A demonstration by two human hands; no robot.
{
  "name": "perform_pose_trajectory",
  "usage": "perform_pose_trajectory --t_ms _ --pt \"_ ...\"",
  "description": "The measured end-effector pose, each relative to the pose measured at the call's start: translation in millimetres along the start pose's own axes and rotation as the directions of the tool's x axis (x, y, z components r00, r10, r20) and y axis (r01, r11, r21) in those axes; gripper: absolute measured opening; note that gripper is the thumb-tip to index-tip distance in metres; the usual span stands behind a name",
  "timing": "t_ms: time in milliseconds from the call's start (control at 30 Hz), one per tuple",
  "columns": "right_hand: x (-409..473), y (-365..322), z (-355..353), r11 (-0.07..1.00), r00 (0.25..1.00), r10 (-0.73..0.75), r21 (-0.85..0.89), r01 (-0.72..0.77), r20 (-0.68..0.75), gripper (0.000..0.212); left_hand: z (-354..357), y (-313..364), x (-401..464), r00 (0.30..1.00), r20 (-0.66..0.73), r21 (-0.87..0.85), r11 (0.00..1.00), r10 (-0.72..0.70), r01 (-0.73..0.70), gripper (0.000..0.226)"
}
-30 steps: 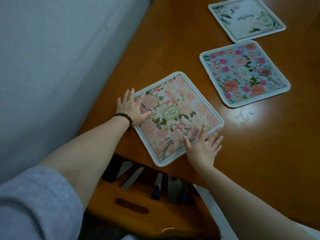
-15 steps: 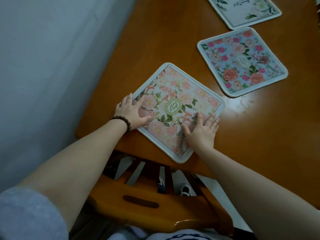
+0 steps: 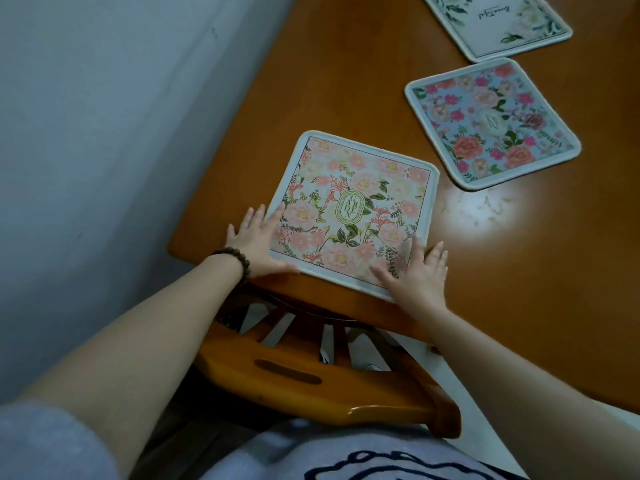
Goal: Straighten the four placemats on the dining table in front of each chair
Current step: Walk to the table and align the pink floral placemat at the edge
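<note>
A pink floral placemat [image 3: 353, 209] with a green "GARDEN" oval lies near the corner of the brown wooden dining table [image 3: 346, 81], its near edge running along the table edge above a chair. My left hand [image 3: 258, 245], a bead bracelet on its wrist, presses flat on the mat's near left corner. My right hand [image 3: 417, 271] presses flat on its near right corner. A blue floral placemat [image 3: 491, 121] lies askew further right. A white leafy placemat [image 3: 498, 22] sits at the top, cut off by the frame.
A wooden chair back [image 3: 311, 372] with slats and a handle slot is tucked under the table just below the pink mat. A pale wall [image 3: 104, 133] runs along the table's left side. Light floor [image 3: 460, 403] shows beside the chair.
Under both hands the pink mat has turned from a diamond-like slant to lie with its near edge along the table edge. My view has shifted closer and to the left.
</note>
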State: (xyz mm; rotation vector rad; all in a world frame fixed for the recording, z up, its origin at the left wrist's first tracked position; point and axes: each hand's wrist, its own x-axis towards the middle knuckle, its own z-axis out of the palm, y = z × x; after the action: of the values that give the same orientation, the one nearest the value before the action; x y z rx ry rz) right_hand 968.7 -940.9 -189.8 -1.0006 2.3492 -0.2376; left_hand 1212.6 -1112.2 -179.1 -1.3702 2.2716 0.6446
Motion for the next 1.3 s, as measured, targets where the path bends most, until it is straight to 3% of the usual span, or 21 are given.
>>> perform_pose_trajectory --t_ms 267,467,833,1067,1300 --pt "-24.5 -29.0 16.7 0.998 0.996 -0.010 -0.056 0.015 0.086 0.128 11.0 -4.6 -4.7 0.998 0.038 0.106 0.993 0.048 -0.052 0.142" --pt "-41.9 -29.6 28.5 0.981 0.989 0.003 -0.192 0.026 0.151 0.135 21.6 -10.2 -16.3 0.998 0.045 0.193 0.980 0.033 -0.041 0.137" --pt "-47.9 -20.9 37.1 0.950 0.997 -0.027 -0.308 0.049 0.075 0.114 30.3 -7.9 -24.5 0.991 -0.121 0.222 0.975 0.058 -0.030 0.117" --pt "-44.9 -21.1 29.5 0.953 0.993 0.013 -0.302 0.023 0.119 0.122 26.7 1.9 -28.5 1.000 0.003 0.230 0.973 -0.008 0.007 0.124" --pt "-32.9 -1.4 0.8 0.983 0.996 0.045 -0.182 -0.030 0.076 0.096 23.1 48.7 -36.0 0.990 -0.079 0.299 0.950 0.114 -0.085 0.090"
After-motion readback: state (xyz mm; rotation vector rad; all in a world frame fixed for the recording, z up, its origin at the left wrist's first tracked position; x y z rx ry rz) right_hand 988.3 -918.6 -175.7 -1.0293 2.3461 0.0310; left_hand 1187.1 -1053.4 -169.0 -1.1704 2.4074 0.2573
